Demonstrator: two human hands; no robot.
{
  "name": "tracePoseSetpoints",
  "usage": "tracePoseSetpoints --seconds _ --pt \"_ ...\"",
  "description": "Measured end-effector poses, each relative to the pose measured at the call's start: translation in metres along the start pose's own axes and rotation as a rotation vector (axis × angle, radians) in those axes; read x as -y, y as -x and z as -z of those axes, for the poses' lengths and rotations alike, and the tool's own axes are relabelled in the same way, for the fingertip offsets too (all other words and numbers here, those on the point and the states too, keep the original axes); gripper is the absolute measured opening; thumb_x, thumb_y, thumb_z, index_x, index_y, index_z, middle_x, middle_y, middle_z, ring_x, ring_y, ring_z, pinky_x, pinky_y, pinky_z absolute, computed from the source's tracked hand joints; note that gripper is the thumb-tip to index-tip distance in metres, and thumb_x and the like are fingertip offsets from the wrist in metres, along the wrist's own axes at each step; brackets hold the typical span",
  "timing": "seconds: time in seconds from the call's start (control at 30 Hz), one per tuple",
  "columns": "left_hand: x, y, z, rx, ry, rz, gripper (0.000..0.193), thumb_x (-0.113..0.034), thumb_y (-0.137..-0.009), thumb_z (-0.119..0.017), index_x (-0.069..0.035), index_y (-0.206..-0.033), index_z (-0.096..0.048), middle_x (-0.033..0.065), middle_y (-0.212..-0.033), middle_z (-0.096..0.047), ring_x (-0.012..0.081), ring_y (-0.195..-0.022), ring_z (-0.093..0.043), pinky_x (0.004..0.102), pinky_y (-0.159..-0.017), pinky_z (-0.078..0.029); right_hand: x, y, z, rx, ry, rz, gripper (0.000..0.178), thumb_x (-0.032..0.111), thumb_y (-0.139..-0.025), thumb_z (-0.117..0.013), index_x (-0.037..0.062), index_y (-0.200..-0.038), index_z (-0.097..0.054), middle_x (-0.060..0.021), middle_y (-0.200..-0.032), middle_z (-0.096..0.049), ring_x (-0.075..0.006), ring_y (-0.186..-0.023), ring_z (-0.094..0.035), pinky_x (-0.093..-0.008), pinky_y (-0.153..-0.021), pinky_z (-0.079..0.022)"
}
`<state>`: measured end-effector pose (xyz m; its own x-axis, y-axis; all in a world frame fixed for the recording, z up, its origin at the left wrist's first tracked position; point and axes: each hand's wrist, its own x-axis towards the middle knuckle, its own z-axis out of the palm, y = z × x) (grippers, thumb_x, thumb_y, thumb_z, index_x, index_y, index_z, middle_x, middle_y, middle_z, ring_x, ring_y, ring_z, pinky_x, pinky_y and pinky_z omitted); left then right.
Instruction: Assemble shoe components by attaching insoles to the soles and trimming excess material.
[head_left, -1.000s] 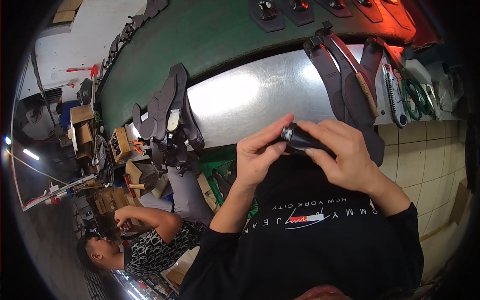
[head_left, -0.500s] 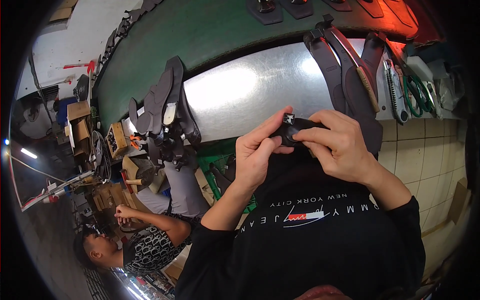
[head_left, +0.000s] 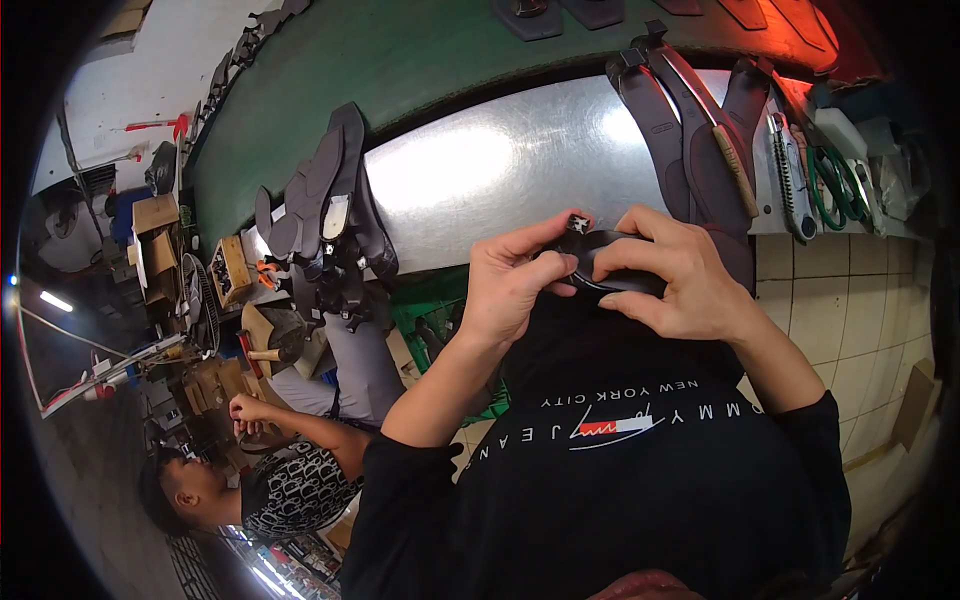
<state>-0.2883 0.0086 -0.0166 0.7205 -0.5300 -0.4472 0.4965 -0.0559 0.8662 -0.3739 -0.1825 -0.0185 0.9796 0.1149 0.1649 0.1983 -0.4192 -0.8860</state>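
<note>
In front of my chest, my left hand (head_left: 515, 275) pinches the heel end of a dark shoe sole (head_left: 600, 284), with its small square heel tip (head_left: 578, 226) pointing up past my forefinger. My right hand (head_left: 672, 268) grips the same piece from the right, fingers curled over its upper side and thumb at the lower edge. A broad brown-grey part (head_left: 738, 262) shows behind my right wrist; whether it belongs to the held sole I cannot tell. Much of the held piece is hidden by my fingers.
A metal-topped bench (head_left: 450, 190) lies ahead. Heeled soles (head_left: 655, 130) lie at right beside a wooden-handled tool (head_left: 735, 165), a utility knife (head_left: 790, 190) and green-handled scissors (head_left: 835, 190). More soles (head_left: 325, 200) are piled left. A co-worker (head_left: 300, 490) sits left, near a hammer (head_left: 275, 353).
The fingers of my right hand have shifted and spread wider along the sole, thumb moving lower. My left hand keeps its pinch at the heel end. The co-worker has leaned slightly left.
</note>
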Motion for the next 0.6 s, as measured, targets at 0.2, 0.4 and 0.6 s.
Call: tracePoseSetpoints --seconds 0.2,0.4,0.6 --pt "-0.007 -0.001 -0.002 0.006 0.005 0.06 0.041 0.009 -0.077 -0.055 0.002 -0.116 -0.061 0.017 -0.115 -0.063 0.0161 -0.085 -0.067 0.0198 -0.058 -0.057 -0.005 0.005 -0.009 -0.108 0.059 0.054 0.025 0.012 -0.063 -0.076 0.0115 -0.086 -0.066 -0.008 -0.084 -0.053 -0.0245 -0.072 -0.057 -0.0333 -0.061 -0.045" --pt "-0.011 0.002 -0.004 0.062 0.106 0.069 0.04 0.004 -0.082 -0.055 -0.001 -0.122 -0.058 0.0124 -0.119 -0.061 0.0125 -0.088 -0.065 0.0205 -0.06 -0.057 -0.005 0.007 -0.013 -0.263 0.158 0.214 0.026 0.013 -0.063 -0.076 0.0136 -0.087 -0.067 -0.0082 -0.085 -0.055 -0.0256 -0.072 -0.058 -0.0342 -0.062 -0.046" --pt "-0.01 0.002 0.008 0.126 0.113 0.158 0.039 -0.009 -0.089 -0.048 -0.003 -0.127 -0.053 0.0066 -0.102 -0.064 0.0086 -0.081 -0.061 0.0206 -0.055 -0.052 0.005 0.005 -0.011 -0.253 0.091 0.181 0.029 0.007 -0.067 -0.073 0.0083 -0.095 -0.066 -0.0107 -0.087 -0.059 -0.0263 -0.073 -0.06 -0.0356 -0.065 -0.047"
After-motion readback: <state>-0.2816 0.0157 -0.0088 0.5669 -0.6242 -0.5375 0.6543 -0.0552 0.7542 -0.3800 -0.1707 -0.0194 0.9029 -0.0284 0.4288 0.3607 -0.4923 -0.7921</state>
